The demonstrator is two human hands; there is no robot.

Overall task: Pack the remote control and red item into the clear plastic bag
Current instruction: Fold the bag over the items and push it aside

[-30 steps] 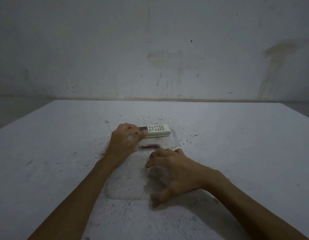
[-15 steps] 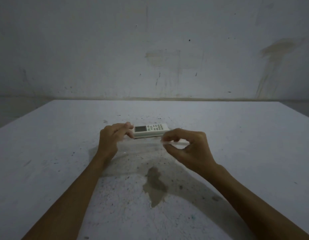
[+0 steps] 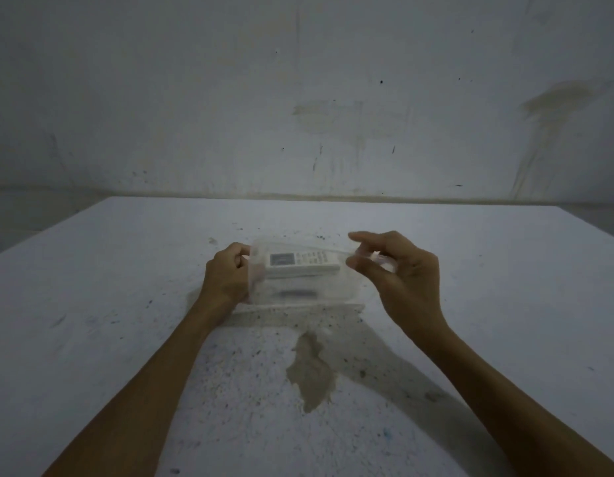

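A clear plastic bag (image 3: pixel 346 287) is held up between my two hands above the white table (image 3: pixel 126 304). My left hand (image 3: pixel 226 277) pinches its left edge. My right hand (image 3: pixel 398 273) pinches its right top corner between thumb and fingers. A white remote control (image 3: pixel 302 265) with a small screen and buttons shows through the plastic, lying crosswise; I cannot tell whether it is inside the bag or behind it. A dark slim shape (image 3: pixel 297 293) shows through the lower part of the bag; its colour is unclear in the dim light.
A brownish stain (image 3: pixel 310 370) marks the table in front of me, with dark specks scattered around it. A stained wall (image 3: pixel 315 115) rises behind the table's far edge.
The bag lay flat under my right hand a second ago. Both hands have since taken its edges and lifted it, spread upright in front of the remote. The remote has stayed near the same spot.
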